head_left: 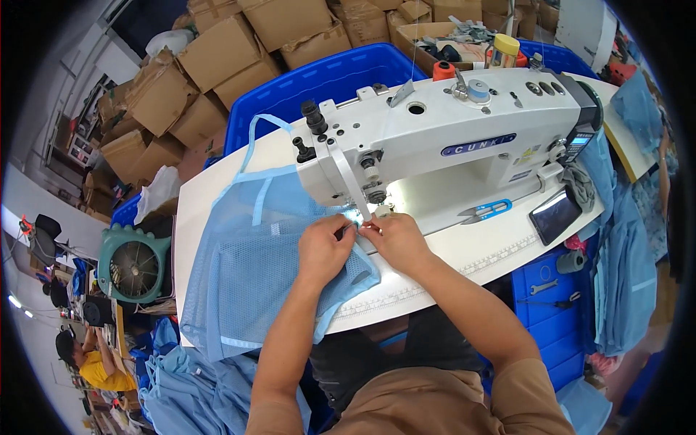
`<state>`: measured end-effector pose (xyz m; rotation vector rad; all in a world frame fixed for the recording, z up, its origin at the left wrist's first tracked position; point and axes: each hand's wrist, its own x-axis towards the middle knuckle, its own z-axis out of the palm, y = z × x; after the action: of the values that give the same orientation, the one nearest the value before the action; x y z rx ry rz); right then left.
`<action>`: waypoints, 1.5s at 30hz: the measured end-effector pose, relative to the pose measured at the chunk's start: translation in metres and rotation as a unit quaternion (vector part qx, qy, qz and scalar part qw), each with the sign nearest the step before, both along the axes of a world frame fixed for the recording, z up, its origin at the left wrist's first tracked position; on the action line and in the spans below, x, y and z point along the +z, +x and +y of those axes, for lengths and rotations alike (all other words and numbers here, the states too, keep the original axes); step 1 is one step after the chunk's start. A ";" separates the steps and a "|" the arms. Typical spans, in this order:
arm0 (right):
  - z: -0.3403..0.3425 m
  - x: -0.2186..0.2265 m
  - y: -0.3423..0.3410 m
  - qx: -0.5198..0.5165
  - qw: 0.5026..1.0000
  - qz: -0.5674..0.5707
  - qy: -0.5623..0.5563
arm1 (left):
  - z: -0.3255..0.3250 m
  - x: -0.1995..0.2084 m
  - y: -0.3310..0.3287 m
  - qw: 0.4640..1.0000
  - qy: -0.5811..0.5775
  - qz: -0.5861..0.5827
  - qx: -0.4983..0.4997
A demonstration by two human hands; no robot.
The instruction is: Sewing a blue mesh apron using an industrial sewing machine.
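Observation:
Both my hands are close together by the needle area of a white sewing machine [428, 119], under its lit head. My left hand [326, 246] is closed in a pinch on the edge of a light-blue mesh bag [250, 279], which spreads over the table to the left with a strap trailing behind. My right hand [397, 243] is closed too, fingertips at the lower end of a white tape [349, 180] that hangs down the front of the machine head. What exactly lies between its fingertips is hidden.
Blue-handled thread snips [487, 211] and a dark phone [555, 215] lie right on the white table [388, 279]. A blue bin [250, 109] and cardboard boxes [225, 54] stand behind. Blue fabric [192, 388] piles low at left, near a green fan [134, 264]. A person in yellow [105, 370] works far left.

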<state>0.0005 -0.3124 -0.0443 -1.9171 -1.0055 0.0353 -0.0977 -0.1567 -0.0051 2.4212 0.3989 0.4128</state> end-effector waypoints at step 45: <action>-0.006 0.018 0.020 0.106 0.953 -0.244 -0.147 | 0.020 -0.010 0.007 0.976 -0.210 0.054 0.006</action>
<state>0.0208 -0.3180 -0.0266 -2.1295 -1.6117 -0.1849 -0.0903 -0.1367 -0.0152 2.0335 0.4933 0.1779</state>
